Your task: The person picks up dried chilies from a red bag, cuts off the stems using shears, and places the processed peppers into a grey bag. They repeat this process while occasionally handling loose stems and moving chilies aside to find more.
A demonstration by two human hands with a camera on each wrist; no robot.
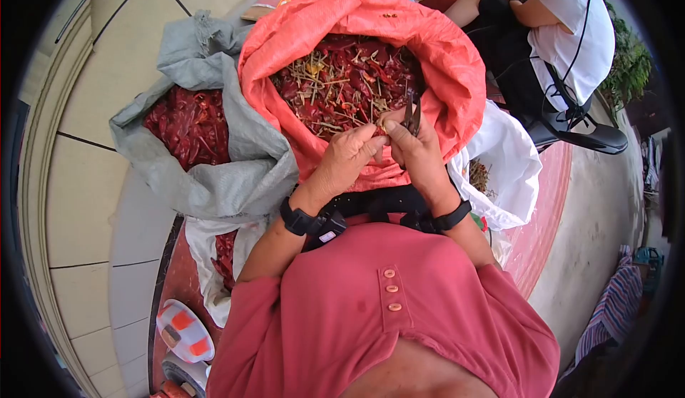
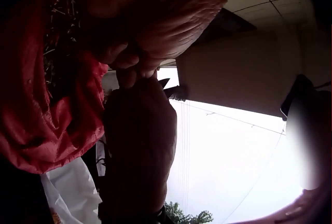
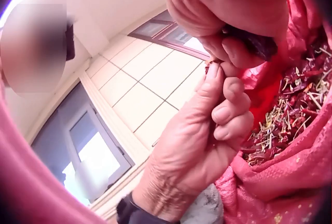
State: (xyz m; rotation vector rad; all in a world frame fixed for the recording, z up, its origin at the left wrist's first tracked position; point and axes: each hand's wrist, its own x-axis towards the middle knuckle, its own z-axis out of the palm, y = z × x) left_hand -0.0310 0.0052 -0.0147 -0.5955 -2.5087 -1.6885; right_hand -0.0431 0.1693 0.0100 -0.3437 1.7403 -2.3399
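Observation:
Over the near side of a coral-red sack [image 1: 457,63], both hands meet at the fingertips. My left hand [image 1: 344,161] pinches a small dried chili [image 3: 208,67] between thumb and forefinger; most of it is hidden by the fingers. My right hand [image 1: 421,152] grips a pair of scissors [image 1: 412,113], dark blades pointing away from me, its fingertips right at the left hand's. The sack holds dried red chilies [image 1: 357,63] mixed with pale cut stems [image 1: 314,88].
Left of it stands a grey sack [image 1: 235,177] of red chilies [image 1: 189,127]. A white sack [image 1: 517,173] with stems is at right, another white bag [image 1: 207,255] at lower left near a basin [image 1: 187,330]. Another person [image 1: 571,13] sits at upper right.

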